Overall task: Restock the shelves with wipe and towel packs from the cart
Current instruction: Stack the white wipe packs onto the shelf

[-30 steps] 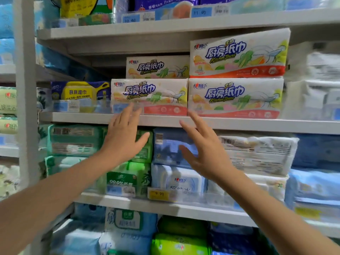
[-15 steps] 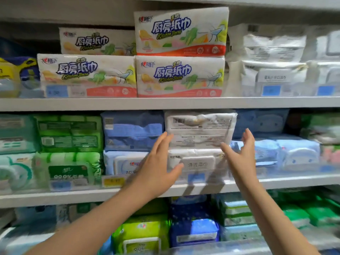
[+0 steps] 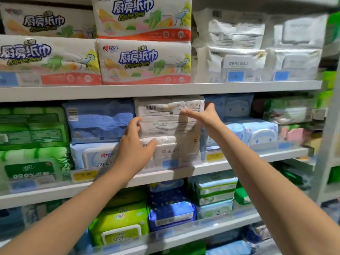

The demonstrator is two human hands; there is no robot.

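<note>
Left grip (image 3: 136,146): fingers curled round the left edge of the upper white pack (image 3: 158,109), thumb beneath its lower front corner, so that the pack is held from the left. Right grip (image 3: 207,117): not clasping; its fingers (image 3: 185,112) lie straight across the pack's printed front, and the thumb points up at the pack's right edge.

The upper white pack shows its barcode side and sits on the lower white pack (image 3: 172,151), both on the middle shelf (image 3: 239,161), close under the upper shelf (image 3: 165,89).

Immediately left of this stack: stacked blue packs (image 3: 99,120), then green packs (image 3: 33,126) farther left. Immediately right: pale blue packs with a cartoon face (image 3: 263,135).

A yellow price tag (image 3: 83,174) is fixed to the middle shelf's front edge below the blue packs.

Upper shelf: kitchen towel packs (image 3: 143,61) in two layers at left and centre; white wipe packs (image 3: 237,63) stacked to their right.

Lower shelf (image 3: 211,225): a yellow-green pack (image 3: 119,223), a dark blue pack (image 3: 171,210) beside it, and a stack of pale green and blue packs (image 3: 215,194) at right. Both forearms reach up from the bottom corners of the view.
</note>
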